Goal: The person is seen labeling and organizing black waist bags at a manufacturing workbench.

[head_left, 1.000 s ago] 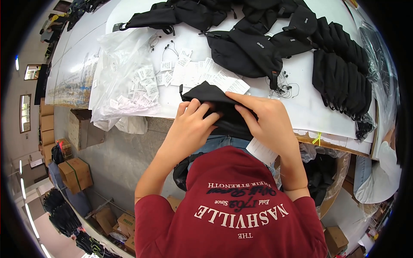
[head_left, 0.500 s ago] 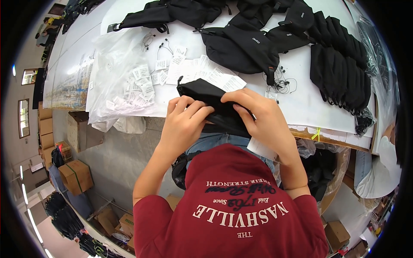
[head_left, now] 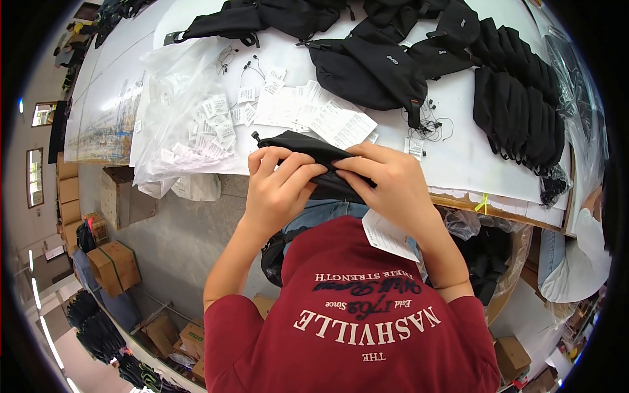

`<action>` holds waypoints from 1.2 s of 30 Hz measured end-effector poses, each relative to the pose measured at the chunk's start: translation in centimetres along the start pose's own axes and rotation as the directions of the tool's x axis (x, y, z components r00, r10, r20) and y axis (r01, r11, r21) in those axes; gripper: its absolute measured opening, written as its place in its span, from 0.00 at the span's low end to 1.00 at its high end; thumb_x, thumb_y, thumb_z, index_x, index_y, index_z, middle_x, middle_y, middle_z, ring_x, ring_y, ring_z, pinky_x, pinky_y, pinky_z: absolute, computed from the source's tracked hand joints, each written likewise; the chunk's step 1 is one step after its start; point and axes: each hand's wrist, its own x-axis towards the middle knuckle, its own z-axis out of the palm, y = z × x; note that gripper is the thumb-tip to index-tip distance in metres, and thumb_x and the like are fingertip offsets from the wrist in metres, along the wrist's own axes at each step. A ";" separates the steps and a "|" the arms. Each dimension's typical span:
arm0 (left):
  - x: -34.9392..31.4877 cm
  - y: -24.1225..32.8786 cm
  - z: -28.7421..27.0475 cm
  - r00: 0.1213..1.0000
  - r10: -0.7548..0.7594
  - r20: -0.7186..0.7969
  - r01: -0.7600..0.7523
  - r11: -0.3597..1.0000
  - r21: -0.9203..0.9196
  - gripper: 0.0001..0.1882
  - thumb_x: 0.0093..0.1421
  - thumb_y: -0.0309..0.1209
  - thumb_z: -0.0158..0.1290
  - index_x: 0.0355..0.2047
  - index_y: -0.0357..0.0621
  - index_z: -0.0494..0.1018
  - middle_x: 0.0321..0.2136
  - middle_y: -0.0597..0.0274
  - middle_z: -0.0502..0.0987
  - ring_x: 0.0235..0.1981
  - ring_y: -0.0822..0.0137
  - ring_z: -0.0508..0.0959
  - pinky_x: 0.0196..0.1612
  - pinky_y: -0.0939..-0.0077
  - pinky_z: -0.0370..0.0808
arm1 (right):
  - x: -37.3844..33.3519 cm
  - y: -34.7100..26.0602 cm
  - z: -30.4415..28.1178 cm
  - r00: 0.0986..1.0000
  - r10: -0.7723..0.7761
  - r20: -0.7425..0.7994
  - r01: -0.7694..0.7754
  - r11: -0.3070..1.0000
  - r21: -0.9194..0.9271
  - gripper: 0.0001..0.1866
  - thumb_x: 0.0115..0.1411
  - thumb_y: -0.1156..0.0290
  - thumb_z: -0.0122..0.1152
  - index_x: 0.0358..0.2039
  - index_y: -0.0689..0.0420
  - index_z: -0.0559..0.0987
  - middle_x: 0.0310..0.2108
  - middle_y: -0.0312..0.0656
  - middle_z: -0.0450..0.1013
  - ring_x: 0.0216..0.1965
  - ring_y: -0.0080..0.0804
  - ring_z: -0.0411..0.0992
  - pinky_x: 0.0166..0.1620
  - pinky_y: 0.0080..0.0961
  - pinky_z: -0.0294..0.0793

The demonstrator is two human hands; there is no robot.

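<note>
We see a black pouch [head_left: 308, 145] between the fingers of the left hand [head_left: 276, 187] and the right hand [head_left: 391, 183], which both pinch its cloth, nearly closed (a white card [head_left: 388, 236] shows just below the right one). Beyond the fingertips lie paper slips [head_left: 342, 123], then black bags [head_left: 367, 73].

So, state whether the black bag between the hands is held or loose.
Held: the left hand and the right hand both pinch the black bag.

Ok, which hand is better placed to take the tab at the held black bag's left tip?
Left, I'd say: the left hand grips the black bag nearer that tab; the right hand pinches farther right.
</note>
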 end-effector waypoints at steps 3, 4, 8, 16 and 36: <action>0.0 0.0 -0.1 1.000 -0.014 0.005 0.014 1.000 -0.011 0.16 0.34 0.22 0.58 0.27 0.50 0.76 0.27 0.74 0.75 0.31 0.68 0.71 0.40 0.72 0.60 | 0.0 0.0 0.1 0.999 -0.040 0.016 0.040 0.999 0.002 0.04 0.50 0.73 0.61 0.26 0.58 0.79 0.26 0.35 0.73 0.25 0.32 0.73 0.27 0.27 0.71; -0.1 0.1 -0.1 1.000 -0.022 0.004 0.022 1.000 -0.014 0.15 0.34 0.21 0.58 0.27 0.50 0.76 0.27 0.74 0.75 0.31 0.68 0.70 0.40 0.72 0.59 | 0.0 -0.1 0.1 0.999 -0.040 0.017 0.040 0.999 0.001 0.04 0.50 0.73 0.61 0.26 0.58 0.79 0.26 0.35 0.73 0.25 0.32 0.73 0.27 0.27 0.71; -0.4 0.2 0.0 0.999 -0.049 -0.001 0.049 0.998 -0.027 0.14 0.34 0.21 0.58 0.25 0.50 0.76 0.26 0.74 0.75 0.31 0.68 0.70 0.41 0.73 0.59 | 0.0 -0.2 -0.1 0.997 -0.056 0.046 0.056 0.998 -0.004 0.04 0.48 0.75 0.62 0.27 0.59 0.79 0.26 0.37 0.74 0.25 0.34 0.73 0.27 0.27 0.72; -0.3 0.3 0.0 0.991 -0.126 0.039 0.129 0.988 -0.088 0.14 0.33 0.20 0.57 0.24 0.50 0.75 0.24 0.73 0.73 0.30 0.67 0.69 0.40 0.72 0.58 | -0.3 -0.4 0.1 0.978 -0.112 0.174 0.131 0.986 -0.106 0.09 0.43 0.80 0.59 0.28 0.62 0.78 0.25 0.38 0.72 0.24 0.34 0.72 0.26 0.27 0.71; -1.1 -1.2 -1.6 0.969 -0.168 0.182 0.196 0.970 -0.145 0.14 0.39 0.18 0.59 0.28 0.42 0.73 0.32 0.64 0.77 0.36 0.60 0.72 0.42 0.68 0.65 | -4.1 2.9 -3.8 0.796 0.271 0.542 -0.509 0.784 0.355 0.44 0.46 0.61 0.71 0.63 0.51 0.60 0.50 0.46 0.69 0.46 0.33 0.71 0.48 0.28 0.71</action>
